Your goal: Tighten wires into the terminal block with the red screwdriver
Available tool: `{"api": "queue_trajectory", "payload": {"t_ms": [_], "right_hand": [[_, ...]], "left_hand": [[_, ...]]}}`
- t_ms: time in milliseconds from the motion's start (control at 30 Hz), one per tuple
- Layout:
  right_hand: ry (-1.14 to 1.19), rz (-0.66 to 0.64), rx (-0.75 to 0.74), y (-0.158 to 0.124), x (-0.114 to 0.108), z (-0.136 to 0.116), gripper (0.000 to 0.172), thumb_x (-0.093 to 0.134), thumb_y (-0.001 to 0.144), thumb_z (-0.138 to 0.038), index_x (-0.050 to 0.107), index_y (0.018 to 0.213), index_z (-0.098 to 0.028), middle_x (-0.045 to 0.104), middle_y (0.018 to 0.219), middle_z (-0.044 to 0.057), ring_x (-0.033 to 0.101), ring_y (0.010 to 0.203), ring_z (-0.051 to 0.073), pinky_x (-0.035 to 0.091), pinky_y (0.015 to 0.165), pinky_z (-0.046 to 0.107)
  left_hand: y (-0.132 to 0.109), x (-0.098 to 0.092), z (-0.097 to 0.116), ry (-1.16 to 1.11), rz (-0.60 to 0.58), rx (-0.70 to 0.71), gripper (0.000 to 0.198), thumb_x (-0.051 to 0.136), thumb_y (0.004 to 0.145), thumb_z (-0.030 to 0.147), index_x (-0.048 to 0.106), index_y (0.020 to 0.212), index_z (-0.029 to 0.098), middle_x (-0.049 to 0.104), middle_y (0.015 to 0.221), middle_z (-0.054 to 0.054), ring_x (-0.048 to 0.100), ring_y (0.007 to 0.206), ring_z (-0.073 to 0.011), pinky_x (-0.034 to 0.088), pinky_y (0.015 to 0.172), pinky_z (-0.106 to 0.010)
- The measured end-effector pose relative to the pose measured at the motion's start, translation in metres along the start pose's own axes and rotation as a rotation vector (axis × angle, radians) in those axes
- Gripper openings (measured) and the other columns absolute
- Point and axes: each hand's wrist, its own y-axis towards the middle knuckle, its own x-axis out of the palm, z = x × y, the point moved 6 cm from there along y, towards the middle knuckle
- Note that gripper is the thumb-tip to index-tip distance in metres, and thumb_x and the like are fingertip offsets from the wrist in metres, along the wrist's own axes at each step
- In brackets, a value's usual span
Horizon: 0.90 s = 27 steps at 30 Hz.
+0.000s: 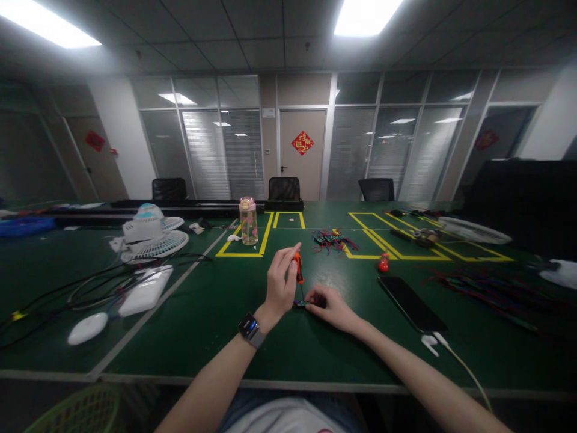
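Observation:
My left hand, with a watch on its wrist, grips an orange and black screwdriver between thumb and fingers. The screwdriver stands nearly upright, and its thin shaft points down at a small circuit board on the green table. From the right, my right hand pinches the end of that board, fingers curled and partly hiding it. Whether the screwdriver's tip touches the board is too small to tell. Beyond my hands lies a pile of small boards with coloured wires.
A black phone on a white cable lies right, near a small red figure. More wires spread farther right. A bottle stands inside yellow tape. At left are white fans, a power bank and a mouse.

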Motion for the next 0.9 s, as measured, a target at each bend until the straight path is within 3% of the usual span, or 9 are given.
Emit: {"api": "queue_trajectory", "payload": {"t_ms": [267, 500, 700, 900], "right_hand": [[-0.012, -0.001, 0.003, 0.0, -0.0008, -0.0013, 0.007, 0.065, 0.075, -0.012, 0.064, 0.08, -0.017, 0.059, 0.074, 0.0, 0.055, 0.069, 0.015, 0.043, 0.064, 0.025], [-0.001, -0.001, 0.009, 0.0, 0.0002, 0.0002, 0.009, 0.065, 0.074, -0.01, 0.064, 0.081, -0.015, 0.059, 0.075, 0.001, 0.055, 0.069, 0.015, 0.042, 0.064, 0.025], [-0.016, 0.006, 0.008, -0.0002, 0.0001, -0.0001, 0.008, 0.065, 0.075, -0.01, 0.064, 0.081, -0.016, 0.06, 0.076, 0.001, 0.055, 0.069, 0.015, 0.043, 0.064, 0.026], [-0.019, 0.003, 0.005, 0.0005, -0.0001, -0.0013, 0.01, 0.065, 0.074, -0.008, 0.064, 0.081, -0.016, 0.06, 0.076, 0.001, 0.055, 0.071, 0.016, 0.043, 0.066, 0.026]], "left_hand": [[0.0018, -0.0021, 0.0032, 0.069, 0.054, 0.019, 0.024, 0.054, 0.093, 0.025, 0.063, 0.115, 0.021, 0.053, 0.093, -0.004, 0.057, 0.087, -0.0155, 0.049, 0.08, -0.028], [0.0014, 0.0004, 0.0001, -0.012, 0.001, -0.021, 0.035, 0.037, 0.098, 0.018, 0.054, 0.13, 0.021, 0.058, 0.108, -0.007, 0.057, 0.099, -0.0161, 0.047, 0.088, -0.029], [0.0025, -0.0016, 0.0001, 0.045, 0.061, -0.011, 0.025, 0.056, 0.092, 0.026, 0.063, 0.116, 0.022, 0.052, 0.094, -0.003, 0.055, 0.087, -0.0148, 0.048, 0.081, -0.028], [0.0009, 0.0017, -0.0019, -0.021, -0.011, -0.023, 0.037, 0.037, 0.099, 0.019, 0.052, 0.132, 0.023, 0.058, 0.108, -0.007, 0.057, 0.1, -0.0161, 0.047, 0.087, -0.029]]}}
